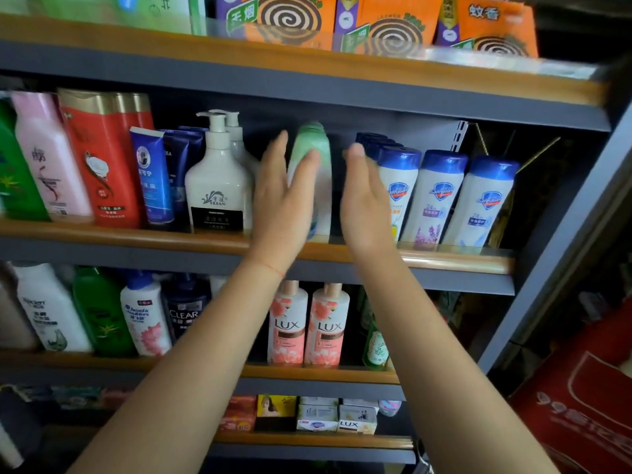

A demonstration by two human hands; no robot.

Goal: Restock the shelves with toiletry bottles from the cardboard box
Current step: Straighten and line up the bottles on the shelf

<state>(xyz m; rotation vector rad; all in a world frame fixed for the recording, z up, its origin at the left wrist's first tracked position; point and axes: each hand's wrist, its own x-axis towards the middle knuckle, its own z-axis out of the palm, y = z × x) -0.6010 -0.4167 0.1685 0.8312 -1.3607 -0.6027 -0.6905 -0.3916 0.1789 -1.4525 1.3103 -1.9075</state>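
Green bottle (313, 172) between open hands, Safeguard bottles (444, 196), LUX bottles (307, 323)

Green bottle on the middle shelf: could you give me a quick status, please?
Both hands open, left hand and right hand flanking green bottle. Bottle upright on shelf. Nothing blocking.

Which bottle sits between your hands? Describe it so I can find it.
Middle shelf, in the gap between the white pump bottle and the blue-capped Safeguard bottles. It is the pale green bottle, the only green one in that stretch.
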